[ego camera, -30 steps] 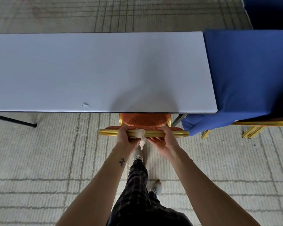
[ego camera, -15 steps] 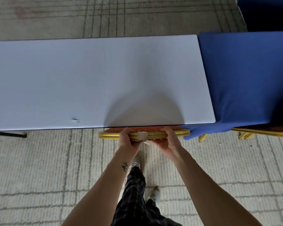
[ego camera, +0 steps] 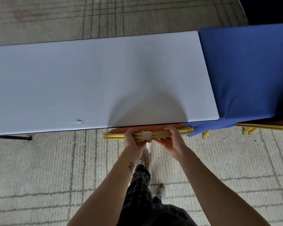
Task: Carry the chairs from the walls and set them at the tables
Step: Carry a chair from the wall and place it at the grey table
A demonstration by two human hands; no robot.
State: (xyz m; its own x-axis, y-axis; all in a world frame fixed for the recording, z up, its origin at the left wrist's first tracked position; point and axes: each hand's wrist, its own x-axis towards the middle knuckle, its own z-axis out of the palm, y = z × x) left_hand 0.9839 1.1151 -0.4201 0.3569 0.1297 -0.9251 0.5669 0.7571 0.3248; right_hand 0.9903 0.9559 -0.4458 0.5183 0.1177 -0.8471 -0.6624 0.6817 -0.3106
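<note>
A chair [ego camera: 114, 136] with a gold frame and orange-red patterned padding stands pushed under the near edge of a long white table [ego camera: 88, 82]. Only the top rail of its back shows; the seat and legs are hidden under the tabletop. My left hand [ego camera: 133, 140] grips the rail left of a strip of beige tape, fingers curled over the top. My right hand [ego camera: 171, 139] grips the rail just right of the tape. Both hands sit close together near the rail's middle.
A table draped in blue cloth [ego camera: 245, 70] adjoins the white table on the right. Another gold-framed chair [ego camera: 265, 127] stands under its near edge. A black table foot [ego camera: 15, 137] lies on the carpet at left. My legs and shoes stand behind the chair.
The chair has slid forward under the white table. Its orange seat and back pad, visible one second ago, are now almost wholly hidden. Both hands kept their hold on the rail.
</note>
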